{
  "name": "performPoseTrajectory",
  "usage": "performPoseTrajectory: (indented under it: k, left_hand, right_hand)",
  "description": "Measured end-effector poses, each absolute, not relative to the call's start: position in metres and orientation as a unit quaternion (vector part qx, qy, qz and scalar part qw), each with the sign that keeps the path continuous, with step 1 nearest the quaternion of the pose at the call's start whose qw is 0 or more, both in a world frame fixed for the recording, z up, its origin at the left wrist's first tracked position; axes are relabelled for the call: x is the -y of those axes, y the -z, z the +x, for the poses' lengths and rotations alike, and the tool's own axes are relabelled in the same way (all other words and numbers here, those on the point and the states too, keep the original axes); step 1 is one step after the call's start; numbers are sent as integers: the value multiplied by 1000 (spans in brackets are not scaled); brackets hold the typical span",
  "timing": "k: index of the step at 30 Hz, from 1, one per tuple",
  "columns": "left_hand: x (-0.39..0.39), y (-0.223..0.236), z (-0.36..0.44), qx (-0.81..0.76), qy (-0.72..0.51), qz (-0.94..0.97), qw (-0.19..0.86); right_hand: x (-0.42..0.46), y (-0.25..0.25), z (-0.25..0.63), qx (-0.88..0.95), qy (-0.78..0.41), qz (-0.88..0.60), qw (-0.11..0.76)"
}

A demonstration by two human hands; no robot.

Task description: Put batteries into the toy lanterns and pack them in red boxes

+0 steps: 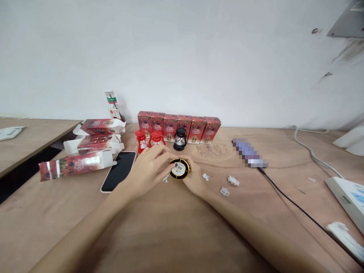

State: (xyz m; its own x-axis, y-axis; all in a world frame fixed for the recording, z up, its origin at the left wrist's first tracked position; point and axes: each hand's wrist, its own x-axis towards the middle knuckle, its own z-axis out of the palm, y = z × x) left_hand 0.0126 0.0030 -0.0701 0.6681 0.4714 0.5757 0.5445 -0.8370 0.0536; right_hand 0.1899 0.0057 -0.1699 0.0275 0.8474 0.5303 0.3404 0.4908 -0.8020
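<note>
A round gold-rimmed lantern piece [179,169] faces up between my hands, with a black ring and a pale centre holding small parts. My right hand [195,174] wraps its right side. My left hand [152,167] is curled at its left edge, thumb and fingers at the rim; whether it pinches something small there is hidden. Tiny pale round bits [165,179] lie just below the left fingers. Beyond the hands stand a black mini lantern [180,139] and two red ones, a red lantern [141,141] and another red lantern [156,138], partly covered by my left hand.
Several red boxes [170,127] stand in a row by the wall. Opened boxes [76,165] and a phone [118,171] lie left. White plastic pieces [233,180] and thin wire loops [212,150] are right, before a blurred phone [247,151] on a black cable [295,203].
</note>
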Motion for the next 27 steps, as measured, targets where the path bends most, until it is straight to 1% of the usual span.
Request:
performPoseTrajectory:
  k: [2,3,5,7,9,12,17,20,27]
  left_hand:
    - [-6,67,8,318,263,-908,71]
    - [-7,67,6,335,218,-913,78]
    - [-8,72,3,350,88,-930,70]
    - [-7,82,1,331,-35,-943,14]
    - [-6,93,0,314,-91,-944,-41]
    - [-5,102,0,314,-83,-944,-55]
    - [-6,103,10,310,-49,-949,-8]
    - [-7,106,20,326,-71,-943,18]
    - [-9,114,26,341,-75,-937,11]
  right_hand:
    - [-10,174,191,629,-237,-463,578]
    - [-13,176,191,614,-241,-468,588]
    - [-17,180,192,594,-246,-477,600]
    - [-20,183,193,588,-247,-479,603]
    - [-21,183,194,589,-249,-479,601]
    - [-21,183,194,594,-254,-475,598]
    - [-21,183,194,600,-264,-467,593]
    - [-21,184,194,601,-270,-466,591]
    - [-21,183,194,599,-274,-466,591]
